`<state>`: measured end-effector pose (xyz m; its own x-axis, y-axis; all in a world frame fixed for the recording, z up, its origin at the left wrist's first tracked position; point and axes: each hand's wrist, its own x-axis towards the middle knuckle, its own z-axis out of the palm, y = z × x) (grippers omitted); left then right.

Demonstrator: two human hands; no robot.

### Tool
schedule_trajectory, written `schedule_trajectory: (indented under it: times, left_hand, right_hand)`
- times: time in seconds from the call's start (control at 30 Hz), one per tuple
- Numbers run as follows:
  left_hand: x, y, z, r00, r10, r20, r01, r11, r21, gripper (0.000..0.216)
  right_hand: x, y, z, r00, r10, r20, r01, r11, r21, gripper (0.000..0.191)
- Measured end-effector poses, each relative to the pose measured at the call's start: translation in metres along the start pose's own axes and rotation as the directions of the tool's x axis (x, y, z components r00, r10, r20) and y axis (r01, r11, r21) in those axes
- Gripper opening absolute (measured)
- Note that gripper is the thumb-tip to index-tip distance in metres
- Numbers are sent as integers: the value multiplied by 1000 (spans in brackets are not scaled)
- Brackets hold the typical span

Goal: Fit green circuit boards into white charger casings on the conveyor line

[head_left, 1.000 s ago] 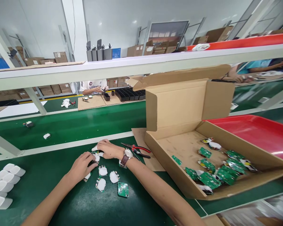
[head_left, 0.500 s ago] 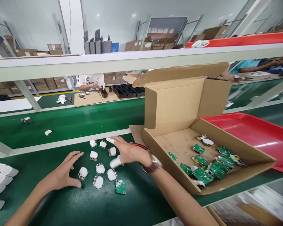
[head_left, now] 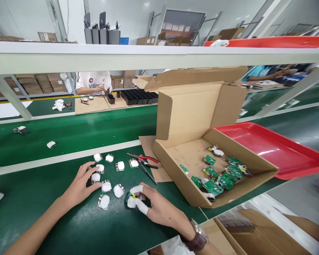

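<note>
Several small white charger parts [head_left: 106,186] with green circuit boards lie scattered on the green mat in front of me. My left hand [head_left: 79,186] rests open among them, its fingertips touching one white part [head_left: 95,177]. My right hand [head_left: 155,209], with white finger cots, is closed in a pinch on a green circuit board piece [head_left: 131,200] near the mat's front. A watch sits on my right wrist.
An open cardboard box [head_left: 175,166] at the right holds several green boards. Red-handled pliers [head_left: 145,161] lie beside it. A red tray [head_left: 276,148] sits behind the box. Across the green conveyor [head_left: 77,131] another person works at black trays [head_left: 139,95].
My right hand came back toward me and down, closing on the circuit board piece. My left hand slid forward onto the white parts. The camera view shifted right.
</note>
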<state>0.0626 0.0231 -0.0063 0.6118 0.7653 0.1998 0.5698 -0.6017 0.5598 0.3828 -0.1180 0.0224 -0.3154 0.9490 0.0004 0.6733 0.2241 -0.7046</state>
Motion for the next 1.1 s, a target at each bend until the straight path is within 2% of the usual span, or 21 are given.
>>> schedule_trajectory:
  times: [0.07, 0.13, 0.2, 0.23, 0.3, 0.4, 0.5, 0.63, 0.73, 0.83, 0.9, 1.0, 1.07, 1.1]
  left_hand:
    - [-15, 12, 0, 995, 91, 41, -92, 995, 27, 70]
    - [-32, 24, 2, 969, 198, 152, -208, 977, 56, 75]
    - [-44, 33, 7, 939, 261, 223, -287, 954, 90, 56]
    - [-48, 35, 9, 934, 275, 227, -304, 947, 102, 42]
    - [-49, 35, 13, 940, 285, 186, -307, 946, 102, 30]
    - [-37, 27, 20, 954, 287, 83, -294, 953, 74, 32]
    - [-25, 23, 27, 955, 296, 13, -296, 953, 65, 35]
    - [-31, 24, 21, 952, 305, 6, -303, 945, 126, 39]
    - [-54, 18, -4, 969, 243, -34, -229, 945, 235, 41]
    - [-82, -2, -45, 964, 161, -213, -79, 934, 348, 43]
    - [-101, -18, -82, 924, 110, -367, 56, 908, 414, 43]
    - [-134, -36, -141, 817, 45, -575, 294, 825, 483, 41]
    - [-161, -41, -174, 747, 4, -665, 436, 752, 495, 43]
    - [-175, -42, -187, 728, -30, -684, 492, 718, 492, 45]
  right_hand:
    - [-3, 2, -3, 1000, -3, -15, 2, 999, -33, 23]
    - [-7, 6, -5, 996, -26, -84, 14, 989, -145, 25]
    - [-12, 11, -4, 990, -20, -137, -16, 968, -252, 26]
    - [-15, 15, -4, 991, -8, -132, -30, 958, -284, 32]
    - [-19, 22, 0, 996, 4, -86, -31, 952, -305, 46]
    - [-12, 35, 9, 992, -12, -127, -31, 943, -332, 45]
    - [9, 43, 20, 976, -63, -209, -20, 929, -370, 47]
    - [39, 39, 18, 975, -133, -180, 53, 918, -393, 52]
    - [60, 28, 2, 957, -223, -187, 118, 885, -451, 50]
    - [93, 14, -9, 937, -305, -168, 189, 851, -490, 49]
    - [122, 5, -10, 950, -296, -105, 207, 842, -498, 45]
    - [171, -6, -1, 969, -248, -5, 212, 839, -500, 40]
    - [204, -12, 8, 971, -239, 28, 221, 842, -492, 41]
    - [220, -14, 13, 970, -239, 37, 226, 844, -486, 42]
